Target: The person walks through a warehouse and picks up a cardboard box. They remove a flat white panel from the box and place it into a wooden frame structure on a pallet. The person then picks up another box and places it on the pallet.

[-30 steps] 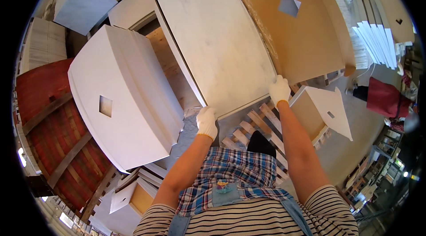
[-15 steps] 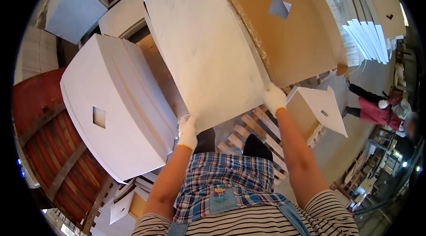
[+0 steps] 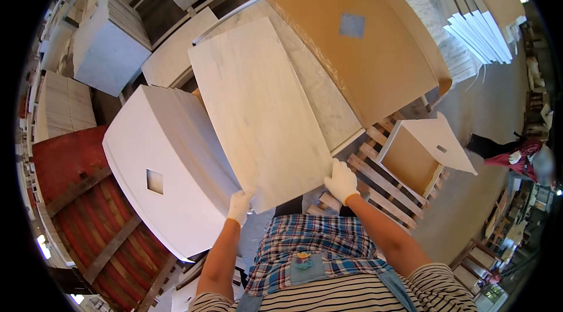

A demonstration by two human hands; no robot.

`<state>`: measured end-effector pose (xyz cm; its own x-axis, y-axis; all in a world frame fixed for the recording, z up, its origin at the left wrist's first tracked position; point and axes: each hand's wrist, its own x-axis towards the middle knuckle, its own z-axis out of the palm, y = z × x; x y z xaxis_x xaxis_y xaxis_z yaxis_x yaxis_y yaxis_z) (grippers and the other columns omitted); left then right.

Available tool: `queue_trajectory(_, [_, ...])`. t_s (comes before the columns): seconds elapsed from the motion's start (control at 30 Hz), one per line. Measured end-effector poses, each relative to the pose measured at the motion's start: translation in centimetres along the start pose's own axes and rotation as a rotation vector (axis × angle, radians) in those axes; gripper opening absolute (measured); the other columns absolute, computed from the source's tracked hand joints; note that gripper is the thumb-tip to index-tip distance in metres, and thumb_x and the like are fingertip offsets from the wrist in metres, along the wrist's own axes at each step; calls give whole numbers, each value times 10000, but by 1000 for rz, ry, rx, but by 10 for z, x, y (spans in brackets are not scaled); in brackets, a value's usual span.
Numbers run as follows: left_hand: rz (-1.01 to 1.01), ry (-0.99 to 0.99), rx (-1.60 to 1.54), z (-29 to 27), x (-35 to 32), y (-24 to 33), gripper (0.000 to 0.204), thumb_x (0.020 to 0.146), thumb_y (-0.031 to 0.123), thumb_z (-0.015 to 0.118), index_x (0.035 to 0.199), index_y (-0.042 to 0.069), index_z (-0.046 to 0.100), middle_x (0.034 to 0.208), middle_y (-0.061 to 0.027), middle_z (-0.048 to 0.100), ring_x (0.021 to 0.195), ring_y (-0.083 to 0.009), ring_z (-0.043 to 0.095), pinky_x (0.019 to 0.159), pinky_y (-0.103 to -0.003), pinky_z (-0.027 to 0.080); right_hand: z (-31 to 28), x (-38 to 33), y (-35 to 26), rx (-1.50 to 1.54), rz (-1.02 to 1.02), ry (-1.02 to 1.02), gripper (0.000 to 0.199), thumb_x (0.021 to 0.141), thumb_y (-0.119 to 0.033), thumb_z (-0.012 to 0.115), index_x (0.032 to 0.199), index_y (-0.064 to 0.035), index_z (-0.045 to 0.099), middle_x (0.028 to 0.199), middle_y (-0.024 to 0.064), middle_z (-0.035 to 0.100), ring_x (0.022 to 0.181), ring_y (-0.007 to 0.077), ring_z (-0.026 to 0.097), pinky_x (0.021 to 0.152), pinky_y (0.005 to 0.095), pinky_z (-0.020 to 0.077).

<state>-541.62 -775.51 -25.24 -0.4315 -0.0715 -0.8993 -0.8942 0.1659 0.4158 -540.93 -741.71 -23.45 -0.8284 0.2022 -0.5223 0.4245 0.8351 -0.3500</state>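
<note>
We see both gloved hands, left hand (image 3: 239, 206) and right hand (image 3: 341, 181), each grip clamped on the near edge of a white board (image 3: 261, 112) over a wooden pallet (image 3: 381, 180); stacked panels (image 3: 475, 36) crowd the workshop; fingertips beneath stay hidden.

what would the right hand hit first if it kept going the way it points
The right hand already grips the near edge of the white panel and points along it, up and left. Going on, it would likely just slide over that panel; depth is hard to judge.
</note>
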Motion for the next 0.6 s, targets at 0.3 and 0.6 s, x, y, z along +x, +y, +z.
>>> queue_trajectory(0.3, [10, -65, 26, 22, -81, 17, 352, 855, 291, 706, 940, -50, 694, 731, -63, 646, 559, -116, 552, 474, -255, 396, -2, -102, -53, -104, -528, -8, 748, 623, -291, 801, 1300, -137, 523, 1292, 229, 449, 1198, 434, 412, 929, 539, 383])
queue_trajectory(0.6, [210, -64, 154, 59, -142, 44, 380, 855, 296, 676, 884, -82, 711, 757, -97, 693, 650, -131, 626, 585, -285, 488, -1, -123, -53, -16, -547, 215, 681, 673, -281, 767, 1282, -77, 542, 1275, 248, 485, 1128, 457, 475, 889, 511, 438])
